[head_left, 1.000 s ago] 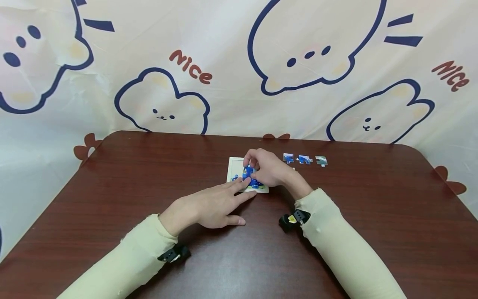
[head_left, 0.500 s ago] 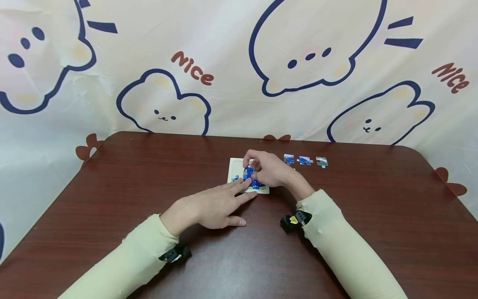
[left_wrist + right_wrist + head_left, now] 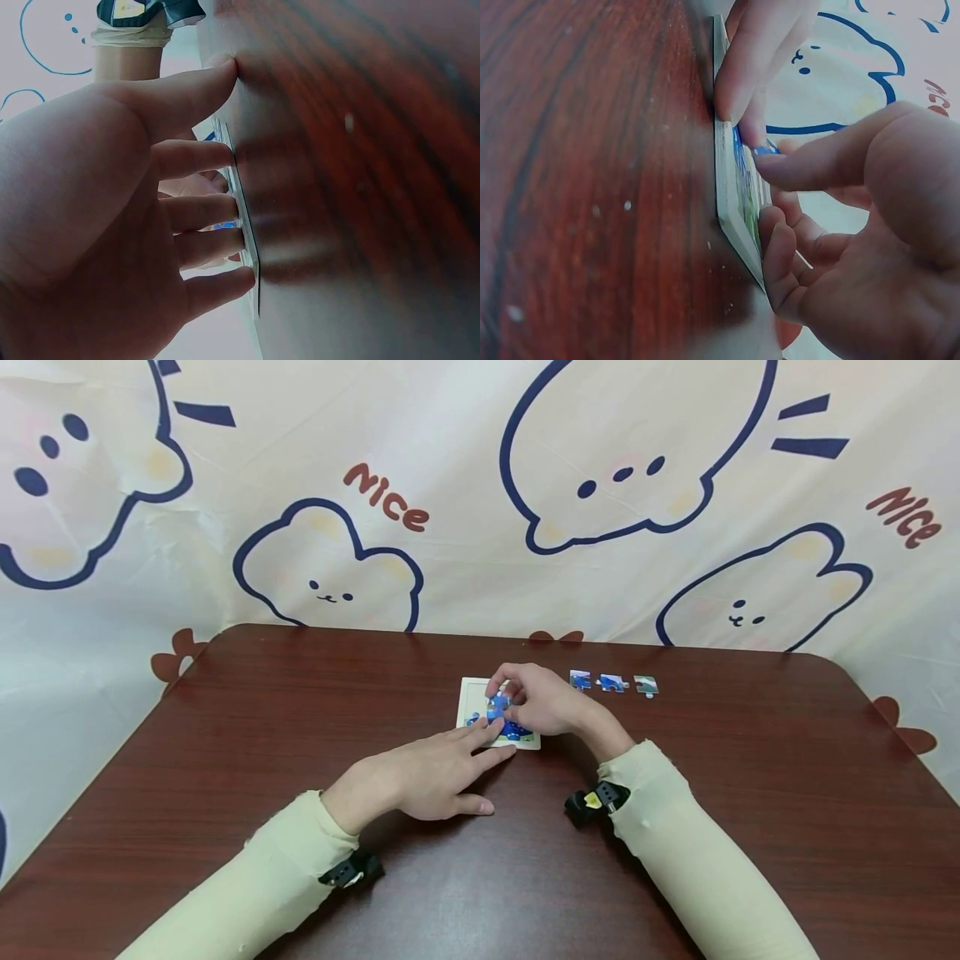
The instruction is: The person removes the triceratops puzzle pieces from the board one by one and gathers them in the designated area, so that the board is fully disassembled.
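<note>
A small white-rimmed jigsaw puzzle tray (image 3: 470, 692) lies on the table, with blue and green pieces fitted in its near part. My left hand (image 3: 431, 779) stretches flat from the left, its straight fingertips resting on the tray's near side. In the left wrist view, the left fingers (image 3: 210, 214) reach the tray's edge and the thumb touches the tabletop. Over the tray's right half, my right hand (image 3: 542, 697) pinches a blue puzzle piece (image 3: 497, 706) between thumb and fingers. The right wrist view shows the right thumb (image 3: 810, 166) against this piece, close over the tray.
Loose puzzle pieces lie in a row right of the tray: a blue one (image 3: 580, 680), another blue one (image 3: 612, 682) and a greenish one (image 3: 646, 684). The brown table (image 3: 480, 893) ends at a curtain (image 3: 465, 460) printed with cartoon animals.
The piece in my right hand has tilted and shifted slightly over the tray, with the right fingers moving a little. My left hand stays in place.
</note>
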The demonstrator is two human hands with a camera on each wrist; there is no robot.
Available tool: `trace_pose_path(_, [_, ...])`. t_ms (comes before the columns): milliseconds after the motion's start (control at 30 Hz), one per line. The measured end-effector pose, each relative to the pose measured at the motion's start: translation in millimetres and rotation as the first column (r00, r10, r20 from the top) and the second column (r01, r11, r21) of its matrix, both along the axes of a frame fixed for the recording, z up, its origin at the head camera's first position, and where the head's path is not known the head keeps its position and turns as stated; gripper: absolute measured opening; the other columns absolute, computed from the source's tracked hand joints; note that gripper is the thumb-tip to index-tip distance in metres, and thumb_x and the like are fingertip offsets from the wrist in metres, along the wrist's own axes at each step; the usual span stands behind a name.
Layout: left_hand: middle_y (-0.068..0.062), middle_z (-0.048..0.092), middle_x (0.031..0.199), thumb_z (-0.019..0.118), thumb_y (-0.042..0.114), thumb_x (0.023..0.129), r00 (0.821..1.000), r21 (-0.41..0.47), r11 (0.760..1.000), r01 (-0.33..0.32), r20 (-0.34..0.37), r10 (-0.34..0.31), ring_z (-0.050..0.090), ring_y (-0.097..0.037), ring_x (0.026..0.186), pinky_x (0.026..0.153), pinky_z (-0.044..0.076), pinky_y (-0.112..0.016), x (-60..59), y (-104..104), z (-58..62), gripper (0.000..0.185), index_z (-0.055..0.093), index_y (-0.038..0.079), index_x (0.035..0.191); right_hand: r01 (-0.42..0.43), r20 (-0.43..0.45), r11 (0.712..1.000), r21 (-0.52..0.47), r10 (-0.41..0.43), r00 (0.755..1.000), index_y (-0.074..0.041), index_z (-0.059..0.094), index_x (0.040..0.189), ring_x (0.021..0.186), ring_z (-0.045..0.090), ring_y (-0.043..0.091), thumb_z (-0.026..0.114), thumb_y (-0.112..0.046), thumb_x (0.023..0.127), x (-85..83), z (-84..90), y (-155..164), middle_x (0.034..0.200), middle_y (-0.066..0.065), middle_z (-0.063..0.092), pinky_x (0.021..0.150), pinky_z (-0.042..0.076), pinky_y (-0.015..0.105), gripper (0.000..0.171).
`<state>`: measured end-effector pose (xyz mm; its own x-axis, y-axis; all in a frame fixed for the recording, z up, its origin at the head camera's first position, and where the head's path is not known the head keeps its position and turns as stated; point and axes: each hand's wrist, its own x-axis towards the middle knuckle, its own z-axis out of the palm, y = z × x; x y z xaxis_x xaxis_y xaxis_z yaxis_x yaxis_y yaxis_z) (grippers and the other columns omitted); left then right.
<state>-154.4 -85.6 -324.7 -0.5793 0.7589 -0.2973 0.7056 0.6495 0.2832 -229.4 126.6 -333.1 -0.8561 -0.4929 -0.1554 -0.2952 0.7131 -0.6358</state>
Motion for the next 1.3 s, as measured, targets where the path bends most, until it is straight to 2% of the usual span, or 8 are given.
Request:
trace_pose_path(33, [-0.014, 0.006, 0.181, 0.059, 0.047, 0.108, 1.000, -0.005, 1.000, 0.001, -0.003, -0.001, 0.016, -0.033, 0.167, 0.132, 0.027, -0.050, 0.9, 0, 1.5, 0.076, 0.029, 0.014, 0.169, -0.002, 0.001, 1.000, 0.001, 0.002, 1.000, -0.017, 0.067, 0.124, 0.110, 0.064, 0.028, 0.071, -0.003, 0.097, -0.5, -0.5, 0, 0.120, 0.012, 0.067, 0.098, 0.056, 0.044, 0.031])
trace_pose_path(100, [-0.011, 0.003, 0.181, 0.055, 0.054, 0.107, 1.000, 0.012, 1.000, 0.015, -0.018, -0.015, 0.014, -0.033, 0.167, 0.133, 0.026, -0.050, -7.3, -3, -15.2, 0.078, 0.027, 0.018, 0.170, -0.005, 0.002, 1.000, 0.004, 0.005, 1.000, -0.017, 0.067, 0.125, 0.114, 0.063, 0.028, 0.073, -0.004, 0.095, -1.4, -1.4, 1, 0.123, 0.012, 0.067, 0.102, 0.055, 0.047, 0.034])
trace_pose_path(233, [-0.012, 0.003, 0.181, 0.056, 0.055, 0.107, 1.000, 0.018, 1.000, 0.021, -0.017, -0.021, 0.014, -0.034, 0.167, 0.133, 0.025, -0.051, -10.3, -3, -20.5, 0.079, 0.027, 0.018, 0.170, -0.002, -0.007, 1.000, 0.011, 0.002, 1.000, -0.017, 0.070, 0.126, 0.116, 0.063, 0.028, 0.077, -0.006, 0.093, -2.7, -2.7, 1, 0.123, 0.010, 0.066, 0.105, 0.055, 0.049, 0.035])
trace_pose_path(267, [-0.012, 0.003, 0.181, 0.056, 0.054, 0.107, 1.000, 0.018, 1.000, 0.021, -0.018, -0.020, 0.014, -0.034, 0.167, 0.133, 0.025, -0.051, -10.2, -3, -20.5, 0.078, 0.027, 0.018, 0.170, -0.001, -0.011, 1.000, 0.013, 0.001, 1.000, -0.017, 0.071, 0.125, 0.116, 0.063, 0.028, 0.077, -0.006, 0.093, -2.8, -2.7, 1, 0.123, 0.010, 0.066, 0.105, 0.055, 0.049, 0.035])
trace_pose_path(333, [-0.015, 0.007, 0.180, 0.060, 0.045, 0.108, 1.000, -0.010, 1.000, 0.006, -0.005, -0.007, 0.016, -0.035, 0.167, 0.133, 0.025, -0.050, -1.7, 0, -3.3, 0.075, 0.030, 0.013, 0.169, 0.000, -0.016, 1.000, 0.016, 0.000, 1.000, -0.017, 0.072, 0.126, 0.116, 0.064, 0.028, 0.077, -0.007, 0.093, -2.9, -2.6, 1, 0.123, 0.009, 0.067, 0.104, 0.055, 0.049, 0.034])
trace_pose_path(400, [-0.016, 0.008, 0.180, 0.059, 0.044, 0.108, 1.000, -0.020, 1.000, 0.004, -0.008, -0.004, 0.015, -0.035, 0.167, 0.133, 0.025, -0.049, 0.4, 1, -0.5, 0.074, 0.030, 0.013, 0.169, -0.002, -0.020, 1.000, 0.019, 0.002, 1.000, -0.017, 0.072, 0.127, 0.117, 0.064, 0.028, 0.076, -0.007, 0.094, -2.9, -2.4, 2, 0.124, 0.009, 0.067, 0.105, 0.055, 0.050, 0.034])
trace_pose_path(1033, [-0.018, 0.011, 0.179, 0.059, 0.045, 0.108, 1.000, -0.029, 1.000, -0.001, -0.011, 0.001, 0.016, -0.036, 0.167, 0.134, 0.024, -0.049, 1.1, 1, -0.5, 0.074, 0.030, 0.013, 0.169, 0.052, -0.008, 0.998, -0.036, -0.052, 0.999, -0.016, 0.073, 0.132, 0.130, 0.064, 0.035, 0.072, -0.011, 0.099, -3.6, -0.3, 7, 0.137, 0.009, 0.062, 0.115, 0.050, 0.057, 0.033])
trace_pose_path(1300, [-0.018, 0.010, 0.180, 0.059, 0.045, 0.108, 1.000, -0.026, 1.000, 0.000, -0.012, 0.000, 0.015, -0.036, 0.167, 0.133, 0.024, -0.049, 0.5, 1, -0.7, 0.074, 0.029, 0.013, 0.169, 0.044, -0.027, 0.997, -0.063, -0.046, 0.999, -0.015, 0.072, 0.133, 0.132, 0.064, 0.039, 0.069, -0.013, 0.103, -2.3, 3.2, 13, 0.139, 0.010, 0.064, 0.112, 0.053, 0.057, 0.030])
